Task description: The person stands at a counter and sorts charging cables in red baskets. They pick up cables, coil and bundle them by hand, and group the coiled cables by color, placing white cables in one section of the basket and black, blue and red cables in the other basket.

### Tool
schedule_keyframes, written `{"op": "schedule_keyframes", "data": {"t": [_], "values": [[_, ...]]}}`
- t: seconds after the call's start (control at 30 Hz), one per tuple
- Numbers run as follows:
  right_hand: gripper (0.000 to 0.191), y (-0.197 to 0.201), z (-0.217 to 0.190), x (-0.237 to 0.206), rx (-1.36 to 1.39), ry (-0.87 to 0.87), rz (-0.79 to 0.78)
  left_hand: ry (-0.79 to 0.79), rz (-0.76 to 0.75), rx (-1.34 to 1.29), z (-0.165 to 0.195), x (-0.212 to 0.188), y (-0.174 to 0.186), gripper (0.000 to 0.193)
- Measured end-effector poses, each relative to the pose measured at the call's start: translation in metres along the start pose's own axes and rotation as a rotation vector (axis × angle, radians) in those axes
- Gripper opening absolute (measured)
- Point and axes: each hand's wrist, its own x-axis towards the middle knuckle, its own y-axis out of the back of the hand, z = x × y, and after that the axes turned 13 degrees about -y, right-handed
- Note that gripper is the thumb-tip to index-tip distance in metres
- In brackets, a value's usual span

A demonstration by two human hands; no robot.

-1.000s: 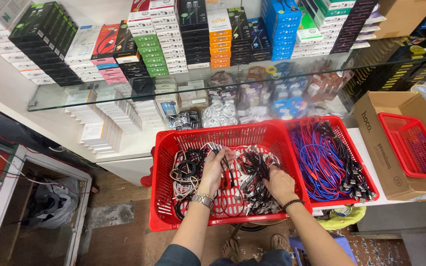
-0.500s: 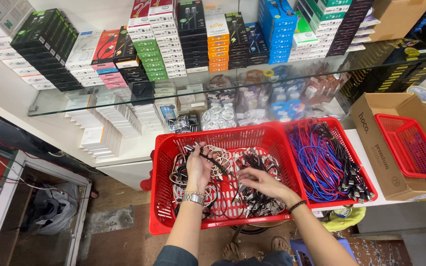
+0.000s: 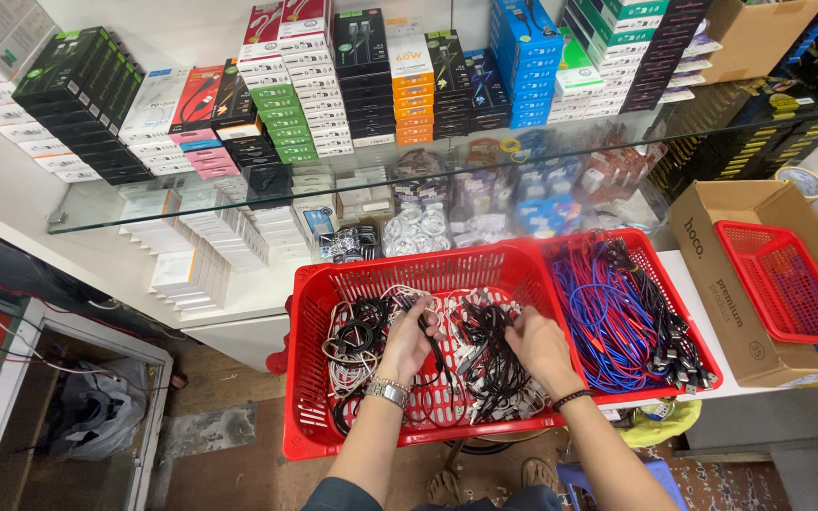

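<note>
While both hands dig in the red basket (image 3: 305, 378), the left hand (image 3: 411, 339) has its fingers curled around a black cable (image 3: 433, 345). Right hand (image 3: 539, 345) fingers bend into the tangled cables (image 3: 485, 355) beneath them; whether they grip, I cannot tell.

The light is bright and even. The glass shelf (image 3: 239, 194) shines a little. The edges bend, and everything looks sharp.

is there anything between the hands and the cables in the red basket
No, nothing visible is in the way. Both the left hand and the right hand are already down in the red basket, in among the tangled black and white cables. The glass shelf sits behind the basket, clear of the hands.
</note>
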Motion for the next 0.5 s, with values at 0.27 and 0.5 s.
{"op": "schedule_keyframes", "data": {"t": [0.27, 0.5], "values": [[0.021, 0.045, -0.06, -0.052, 0.123, 0.165, -0.063, 0.148, -0.118, -0.335, -0.012, 0.006, -0.024, 0.045], [0.028, 0.019, -0.009, -0.043, 0.273, 0.223, -0.297, -0.01, -0.088, -0.489, 0.011, 0.025, 0.003, 0.038]]}}
